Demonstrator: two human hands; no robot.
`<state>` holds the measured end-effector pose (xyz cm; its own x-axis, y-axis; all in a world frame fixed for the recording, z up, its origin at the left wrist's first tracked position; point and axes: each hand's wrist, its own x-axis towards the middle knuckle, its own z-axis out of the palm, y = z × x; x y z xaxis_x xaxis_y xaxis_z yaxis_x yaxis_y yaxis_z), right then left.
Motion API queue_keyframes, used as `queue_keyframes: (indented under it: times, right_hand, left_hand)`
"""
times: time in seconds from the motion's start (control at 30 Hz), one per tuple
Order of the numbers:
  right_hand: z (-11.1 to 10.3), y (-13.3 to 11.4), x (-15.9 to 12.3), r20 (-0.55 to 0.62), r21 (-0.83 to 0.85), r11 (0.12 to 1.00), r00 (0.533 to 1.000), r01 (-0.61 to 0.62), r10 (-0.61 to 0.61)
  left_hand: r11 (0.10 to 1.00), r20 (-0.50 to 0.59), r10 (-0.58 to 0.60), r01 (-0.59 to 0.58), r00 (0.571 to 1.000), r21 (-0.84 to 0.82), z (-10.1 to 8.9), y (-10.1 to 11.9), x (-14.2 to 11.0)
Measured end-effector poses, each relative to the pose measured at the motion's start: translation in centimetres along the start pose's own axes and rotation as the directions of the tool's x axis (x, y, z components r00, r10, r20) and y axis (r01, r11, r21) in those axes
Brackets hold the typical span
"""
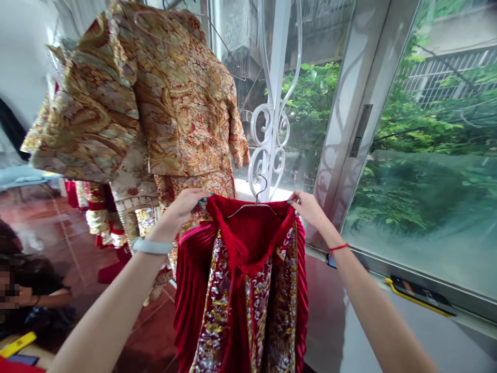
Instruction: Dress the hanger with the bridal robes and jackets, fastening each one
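Observation:
A red velvet skirt with gold and silver embroidered panels hangs in front of me, its waistband spread wide. My left hand pinches the waistband at its left end. At the opposite end, my right hand is closed on the same band. Inside the waist opening sits a thin metal hanger, its hook pointing up between my hands. Behind the left hand hangs a gold brocade jacket with red and cream patterning.
More embroidered garments hang at the left. White scrolled ironwork stands before the window. A black and yellow phone lies on the sill at the right. Another person is low at the left, above the red tiled floor.

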<state>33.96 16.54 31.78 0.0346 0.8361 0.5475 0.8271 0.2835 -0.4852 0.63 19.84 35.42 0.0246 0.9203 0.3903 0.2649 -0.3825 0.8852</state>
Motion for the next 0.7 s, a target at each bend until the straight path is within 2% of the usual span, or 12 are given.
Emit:
queue_keyframes:
  times: [0.1,0.17,0.23,0.33,0.43,0.5,0.57,0.63,0.67,0.7]
  right_hand:
    - [0.6,-0.2,-3.0,-0.256,0.18,0.984,0.966,0.005,0.042]
    - [1.6,-0.5,-5.0,-0.341,0.281,0.959,0.937,0.021,0.079]
    - [2.5,-0.7,-6.6,-0.312,0.312,0.95,0.947,0.023,0.079]
    - [3.1,-0.7,-7.4,-0.257,0.333,0.942,0.964,0.023,0.067]
    - [3.2,-0.5,-7.4,-0.238,0.343,0.939,0.969,0.019,0.067]
    - [4.0,-0.3,-8.5,-0.265,0.37,0.929,0.96,0.011,0.094]
    - [5.9,-0.2,-11.0,-0.342,0.434,0.9,0.92,-0.024,0.19]
    - [9.2,-0.5,-14.6,-0.362,0.525,0.846,0.874,-0.097,0.325]
    - [11.2,-0.9,-16.4,-0.301,0.568,0.808,0.874,-0.156,0.38]
    - [13.2,-1.3,-18.1,-0.182,0.6,0.766,0.894,-0.229,0.41]
  left_hand:
    - [0.997,-0.091,0.07,-0.068,0.993,0.022,0.8,0.8,-4.3]
    - [0.98,-0.155,0.16,-0.138,0.975,0.146,2.3,0.1,-7.4]
    - [0.953,-0.144,0.201,-0.159,0.969,0.257,3.8,-1.4,-9.5]
    - [0.959,-0.126,0.19,-0.157,0.974,0.235,4.8,-3.7,-9.9]
    - [0.977,-0.06,0.195,-0.188,0.979,0.1,3.9,-5.2,-9.1]
    - [0.982,-0.055,0.187,-0.185,0.981,0.035,3.1,-6.5,-9.7]
    - [0.992,-0.143,0.126,-0.126,0.982,0.013,3.2,-8.6,-11.9]
    - [1.0,-0.217,0.026,-0.024,0.976,0.014,4.7,-11.3,-15.1]
    - [1.0,-0.199,-0.015,0.018,0.98,0.014,5.9,-12.7,-16.8]
    - [0.999,-0.164,-0.038,0.042,0.986,0.021,7.3,-13.9,-18.4]
